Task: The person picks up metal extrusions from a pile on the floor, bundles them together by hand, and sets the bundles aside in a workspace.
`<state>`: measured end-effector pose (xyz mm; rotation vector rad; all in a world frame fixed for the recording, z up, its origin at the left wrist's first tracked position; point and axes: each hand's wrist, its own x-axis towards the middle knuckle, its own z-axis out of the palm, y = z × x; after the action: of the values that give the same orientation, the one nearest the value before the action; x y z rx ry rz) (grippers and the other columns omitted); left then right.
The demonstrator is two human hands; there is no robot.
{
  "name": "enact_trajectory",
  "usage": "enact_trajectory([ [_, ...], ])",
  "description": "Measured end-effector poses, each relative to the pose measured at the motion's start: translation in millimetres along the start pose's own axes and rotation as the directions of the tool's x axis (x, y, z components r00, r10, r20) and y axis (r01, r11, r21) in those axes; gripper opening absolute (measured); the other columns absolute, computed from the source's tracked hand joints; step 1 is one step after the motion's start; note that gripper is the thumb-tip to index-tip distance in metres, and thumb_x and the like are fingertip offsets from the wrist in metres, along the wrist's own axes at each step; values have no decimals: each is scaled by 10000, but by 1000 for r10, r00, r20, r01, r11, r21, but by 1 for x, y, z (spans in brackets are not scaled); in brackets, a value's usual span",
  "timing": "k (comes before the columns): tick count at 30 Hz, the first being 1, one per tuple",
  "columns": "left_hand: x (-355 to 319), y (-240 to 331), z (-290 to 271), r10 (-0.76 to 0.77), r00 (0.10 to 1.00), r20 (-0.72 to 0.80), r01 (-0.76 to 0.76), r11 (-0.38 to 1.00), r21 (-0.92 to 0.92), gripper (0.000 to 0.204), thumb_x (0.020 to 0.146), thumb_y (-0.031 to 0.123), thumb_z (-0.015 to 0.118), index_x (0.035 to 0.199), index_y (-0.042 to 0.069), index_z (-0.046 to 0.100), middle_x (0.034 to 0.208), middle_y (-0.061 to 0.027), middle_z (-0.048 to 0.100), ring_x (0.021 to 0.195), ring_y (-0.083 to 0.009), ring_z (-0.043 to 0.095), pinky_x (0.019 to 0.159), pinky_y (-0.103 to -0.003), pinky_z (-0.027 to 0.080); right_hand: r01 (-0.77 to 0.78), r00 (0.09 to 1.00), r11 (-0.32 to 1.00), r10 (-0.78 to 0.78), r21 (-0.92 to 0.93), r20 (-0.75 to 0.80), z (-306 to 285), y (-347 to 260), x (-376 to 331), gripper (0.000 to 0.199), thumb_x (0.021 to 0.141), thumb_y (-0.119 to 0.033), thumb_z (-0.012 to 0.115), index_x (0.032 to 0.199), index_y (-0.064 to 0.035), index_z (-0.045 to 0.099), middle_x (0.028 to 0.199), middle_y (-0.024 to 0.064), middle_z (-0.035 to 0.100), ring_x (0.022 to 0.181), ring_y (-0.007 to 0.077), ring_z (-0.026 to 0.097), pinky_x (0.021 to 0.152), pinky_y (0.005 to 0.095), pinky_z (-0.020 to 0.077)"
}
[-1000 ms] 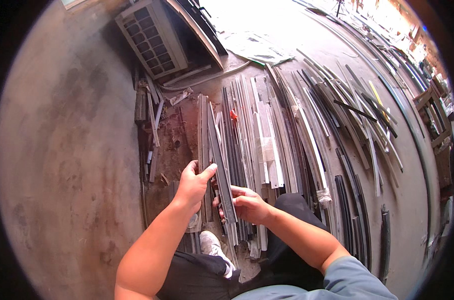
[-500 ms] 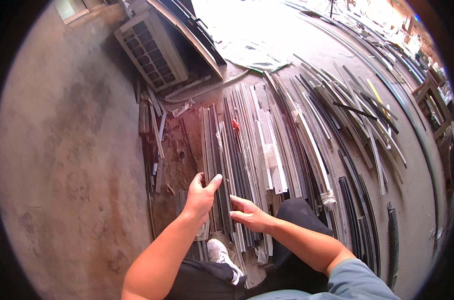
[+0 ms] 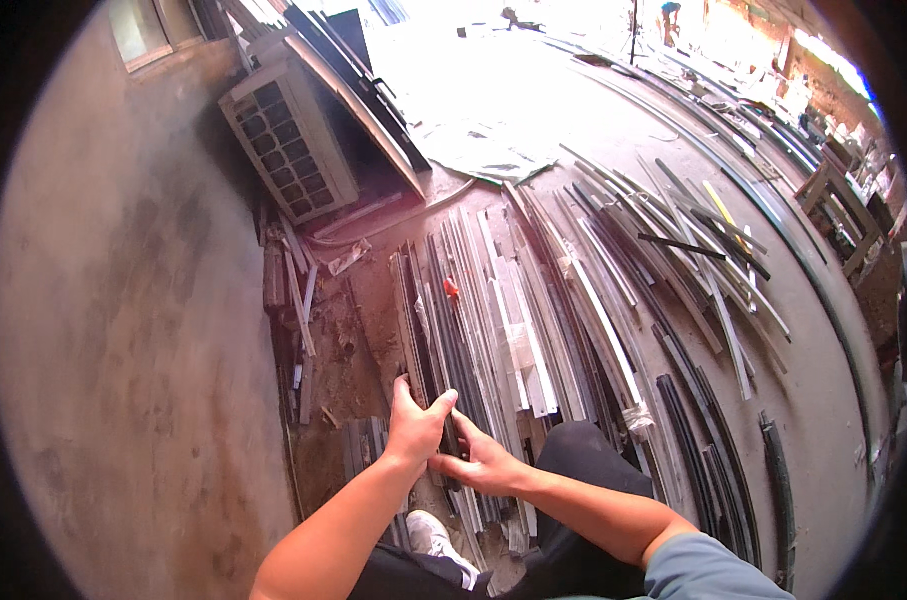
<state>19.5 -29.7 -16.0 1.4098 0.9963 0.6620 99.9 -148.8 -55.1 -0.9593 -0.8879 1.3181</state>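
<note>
Closer together now, left hand (image 3: 416,430) and right hand (image 3: 487,465) curl their fingers around long strips (image 3: 420,352) — probably keeping them bunched.

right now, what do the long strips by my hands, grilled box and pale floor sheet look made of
Long strips: probably metal, some perhaps plastic, smooth; straight edges, dull grey, black and white faces.
Grilled box: matt off-white, painted metal or plastic; pale, even colour fits either.
Pale sheet: likely thin plastic, judging by creases; glare hides its finish.
</note>
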Motion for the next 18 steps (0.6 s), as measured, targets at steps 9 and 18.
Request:
enact_trajectory([
  [9,-11,35,11,5,963,269,24,994,-103,725,944,160,695,1512,-10,278,1372,-214,516,1239,-286,541,1041,-407,456,-85,989,931,122,355,-85,-55,-12,-1,481,855,-116,708,1271,-18,486,1046,77,604,874,160,625,798,316,531],
  [18,-27,39,-10,-99,967,235,91,995,43,775,944,145,698,1529,-42,225,1376,-254,495,1243,-294,545,1052,-384,450,-156,705,988,103,-12,-702,-265,2,-64,767,777,-122,719,1430,34,349,972,140,650,746,193,658,661,361,569],
])
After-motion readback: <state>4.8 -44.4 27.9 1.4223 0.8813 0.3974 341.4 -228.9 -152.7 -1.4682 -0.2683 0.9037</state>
